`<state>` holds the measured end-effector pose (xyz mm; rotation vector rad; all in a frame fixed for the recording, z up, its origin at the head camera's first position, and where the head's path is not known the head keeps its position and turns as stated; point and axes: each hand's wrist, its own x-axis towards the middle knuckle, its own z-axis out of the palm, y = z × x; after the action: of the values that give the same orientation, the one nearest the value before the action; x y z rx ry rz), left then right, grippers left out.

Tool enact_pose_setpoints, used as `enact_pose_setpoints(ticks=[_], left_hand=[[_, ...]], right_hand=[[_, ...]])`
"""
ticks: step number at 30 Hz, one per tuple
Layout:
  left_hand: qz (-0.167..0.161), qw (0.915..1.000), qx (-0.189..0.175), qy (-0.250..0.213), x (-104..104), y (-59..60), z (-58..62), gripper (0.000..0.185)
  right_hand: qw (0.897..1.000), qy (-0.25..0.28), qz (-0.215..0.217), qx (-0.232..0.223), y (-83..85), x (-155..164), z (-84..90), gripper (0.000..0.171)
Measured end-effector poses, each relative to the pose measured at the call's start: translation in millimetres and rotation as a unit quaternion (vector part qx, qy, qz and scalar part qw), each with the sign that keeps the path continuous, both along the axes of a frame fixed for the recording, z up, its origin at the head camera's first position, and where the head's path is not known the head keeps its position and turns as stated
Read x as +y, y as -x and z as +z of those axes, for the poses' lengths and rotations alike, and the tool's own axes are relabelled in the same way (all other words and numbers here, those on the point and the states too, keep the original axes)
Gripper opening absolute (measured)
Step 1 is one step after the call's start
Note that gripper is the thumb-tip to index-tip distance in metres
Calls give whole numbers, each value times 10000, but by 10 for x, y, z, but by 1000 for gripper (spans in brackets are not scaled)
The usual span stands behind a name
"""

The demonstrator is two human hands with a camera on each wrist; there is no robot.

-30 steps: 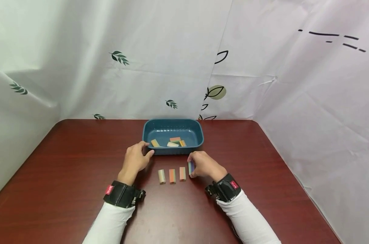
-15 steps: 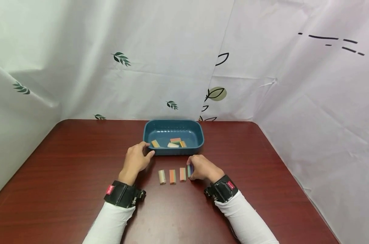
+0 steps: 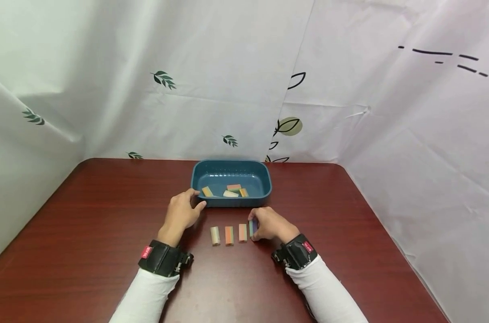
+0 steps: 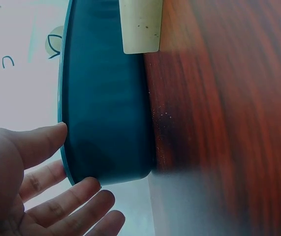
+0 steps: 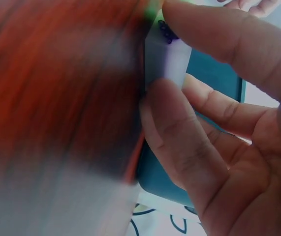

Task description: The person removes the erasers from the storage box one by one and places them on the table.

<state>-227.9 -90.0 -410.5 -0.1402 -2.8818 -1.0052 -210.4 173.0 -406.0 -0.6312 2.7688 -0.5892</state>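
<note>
My right hand (image 3: 270,224) pinches a small blue-and-green block (image 3: 251,228) between thumb and fingers at the right end of a row on the table. In the right wrist view the held block (image 5: 166,61) looks pale purple with a dark mark on its end. Left of it lie a pink block (image 3: 242,232), an orange block (image 3: 229,235) and a cream block (image 3: 215,236), spaced apart. My left hand (image 3: 181,213) rests at the near left corner of a blue tray (image 3: 236,202), thumb touching its rim, fingers fairly straight in the left wrist view.
Inside the tray lie several more two-tone blocks, among them a yellow block (image 3: 207,191) and a pink-and-green block (image 3: 234,187). The dark red table (image 3: 107,215) ends at a white patterned curtain (image 3: 188,112) behind and on both sides.
My right hand has brought the blue-and-green block slightly nearer to me and closer in line with the row. The left hand stays at the tray corner.
</note>
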Motion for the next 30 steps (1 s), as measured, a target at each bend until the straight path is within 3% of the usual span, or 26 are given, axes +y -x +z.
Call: enact_pose_setpoints(ticks=[8,16,23,26,30], left_hand=[[9,9999,-102,-39,19,-30,-47,43],[2,10000,39,-55,-3,32,1,43],[-106,9999,87,-12,-34,68,-6,42],[-119,9999,64,-30,-39,76,-20,42],[-92,9999,30,-77,-27,74,-20,42]], right_hand=[[9993,287,-37,-228,-21,104,25,46],[9909,1026,-219,845,114,124,243,19],[9837,1158,-25,1376,499,81,463,13],[9854,874,338,1422,703,54,547,16],[9916,264,670,1076,930,-3,627,24]])
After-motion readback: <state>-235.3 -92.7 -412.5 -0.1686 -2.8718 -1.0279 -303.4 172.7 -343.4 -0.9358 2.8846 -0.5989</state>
